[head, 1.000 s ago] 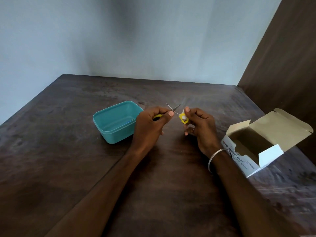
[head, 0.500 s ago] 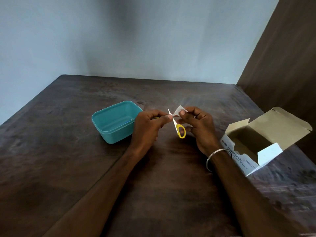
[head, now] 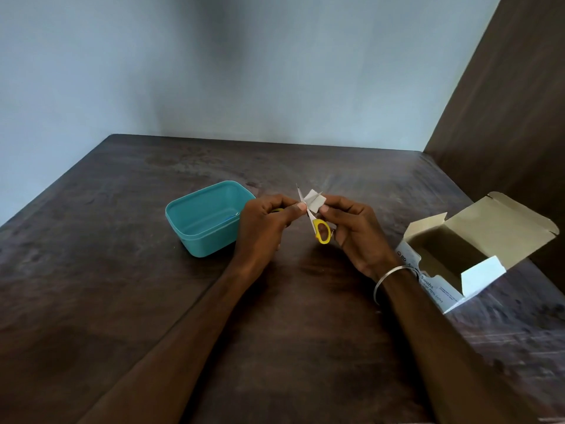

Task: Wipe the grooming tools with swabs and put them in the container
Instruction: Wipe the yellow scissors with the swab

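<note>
Hidden and cut off around the hands

The left hand (head: 263, 228) covers one yellow handle of the scissors (head: 321, 230); the swab (head: 314, 201) hides part of the blades. Something small and blue in the container (head: 211, 218) is too small to identify. The right wrist blocks the swab box's (head: 477, 249) print; the table (head: 91, 301) runs off-frame.

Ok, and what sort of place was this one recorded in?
Probably a plain room indoors, at a desk or table in a corner; nothing tells home from workplace. A dark wooden table meets a bare pale wall, a brown panel closes the right side, and an open swab box sits there.
</note>
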